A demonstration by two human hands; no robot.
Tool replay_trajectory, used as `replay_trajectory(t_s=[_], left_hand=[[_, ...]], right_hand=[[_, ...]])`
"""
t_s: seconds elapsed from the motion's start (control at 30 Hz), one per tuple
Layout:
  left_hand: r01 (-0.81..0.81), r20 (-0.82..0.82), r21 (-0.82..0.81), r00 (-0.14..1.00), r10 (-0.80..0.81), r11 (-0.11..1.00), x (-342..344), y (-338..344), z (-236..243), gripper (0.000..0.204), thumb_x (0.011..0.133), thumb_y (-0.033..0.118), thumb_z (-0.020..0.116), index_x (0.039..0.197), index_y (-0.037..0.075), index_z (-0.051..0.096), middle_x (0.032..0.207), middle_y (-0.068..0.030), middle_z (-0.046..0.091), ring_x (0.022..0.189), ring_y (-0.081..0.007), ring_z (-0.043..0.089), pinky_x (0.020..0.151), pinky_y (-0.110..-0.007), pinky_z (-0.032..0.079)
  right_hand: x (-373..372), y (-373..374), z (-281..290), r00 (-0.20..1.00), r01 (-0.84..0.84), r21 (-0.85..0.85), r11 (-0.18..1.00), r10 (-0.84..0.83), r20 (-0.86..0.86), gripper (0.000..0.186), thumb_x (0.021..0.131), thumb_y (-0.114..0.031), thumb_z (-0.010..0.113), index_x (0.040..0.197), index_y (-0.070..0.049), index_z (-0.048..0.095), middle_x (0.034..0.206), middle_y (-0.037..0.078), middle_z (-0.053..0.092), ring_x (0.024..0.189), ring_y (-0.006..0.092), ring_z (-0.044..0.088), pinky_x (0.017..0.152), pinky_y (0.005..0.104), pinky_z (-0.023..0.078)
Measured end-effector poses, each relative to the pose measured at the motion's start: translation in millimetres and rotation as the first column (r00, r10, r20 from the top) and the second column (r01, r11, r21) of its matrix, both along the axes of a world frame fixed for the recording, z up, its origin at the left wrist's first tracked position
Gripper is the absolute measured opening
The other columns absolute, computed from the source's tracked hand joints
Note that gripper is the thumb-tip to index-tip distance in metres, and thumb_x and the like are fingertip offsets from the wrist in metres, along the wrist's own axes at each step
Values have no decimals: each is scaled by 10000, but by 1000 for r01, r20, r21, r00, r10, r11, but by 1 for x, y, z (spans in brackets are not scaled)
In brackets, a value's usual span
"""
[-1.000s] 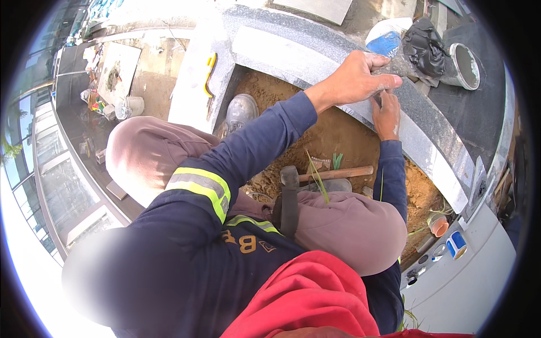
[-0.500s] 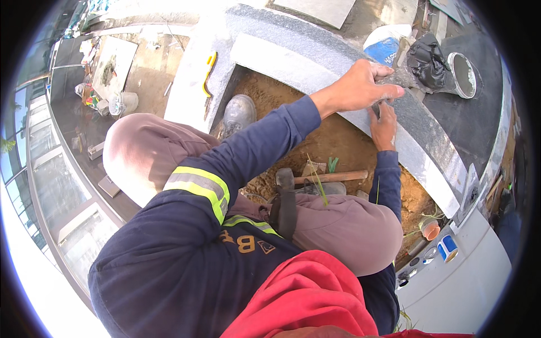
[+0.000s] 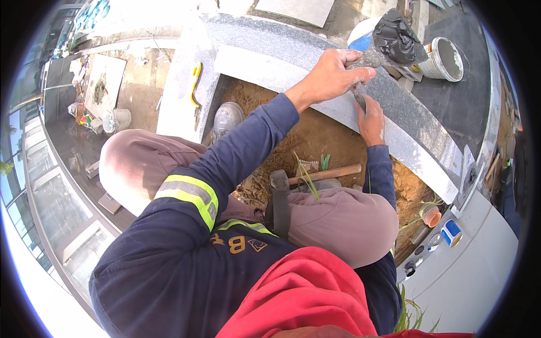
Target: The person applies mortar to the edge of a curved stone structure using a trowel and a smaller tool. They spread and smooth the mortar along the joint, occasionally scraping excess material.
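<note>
Just past the bent knee (image 3: 349, 222), a wooden-handled tool (image 3: 335, 172) lies over soil; farther, the right hand (image 3: 372, 123) has curled fingers beside the grey stone edging (image 3: 422, 110); the left hand (image 3: 328, 79) is over this stone, thumb apart; what they grip, I cannot tell; beyond are black plastic (image 3: 396, 36) and a tilted bucket (image 3: 430, 67).

Long stone slab (image 3: 417, 107) by the left hand (image 3: 332, 76): speckled grey. Crumpled plastic bag (image 3: 397, 38) past that hand? Black.

Fisheye head cam looks down, close rng.
</note>
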State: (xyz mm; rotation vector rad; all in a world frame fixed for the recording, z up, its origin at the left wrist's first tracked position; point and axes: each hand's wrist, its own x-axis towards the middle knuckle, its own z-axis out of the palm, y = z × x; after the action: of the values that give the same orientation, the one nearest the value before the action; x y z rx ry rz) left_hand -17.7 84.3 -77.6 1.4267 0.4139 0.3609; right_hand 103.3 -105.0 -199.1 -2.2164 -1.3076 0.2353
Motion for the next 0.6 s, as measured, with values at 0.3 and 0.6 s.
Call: replay_trajectory(t_s=[0.3, 0.6], left_hand=[[40, -52, -156, 997, -48, 987, 8, -16, -10, 550, 933, 255, 721, 1238, -171, 551, 830, -97, 681, 570, -99, 590, 485, -243, 478], [369, -319, -3, 880, -350, 929, 35, -48, 14, 652, 915, 251, 699, 1327, -205, 482, 755, -64, 662, 539, -72, 522, 455, -239, 426]], right_hand=[[16, -93, 44, 574, 705, 33, 709, -542, -614, 218, 981, -234, 638, 959, -17, 649, 714, 77, 639, 630, 168, 613, 612, 322, 470], [16, -161, 191, 881, 351, 112, 930, -368, 298, 411, 950, -333, 665, 1252, -54, 655, 760, 63, 557, 606, 182, 547, 537, 332, 449]])
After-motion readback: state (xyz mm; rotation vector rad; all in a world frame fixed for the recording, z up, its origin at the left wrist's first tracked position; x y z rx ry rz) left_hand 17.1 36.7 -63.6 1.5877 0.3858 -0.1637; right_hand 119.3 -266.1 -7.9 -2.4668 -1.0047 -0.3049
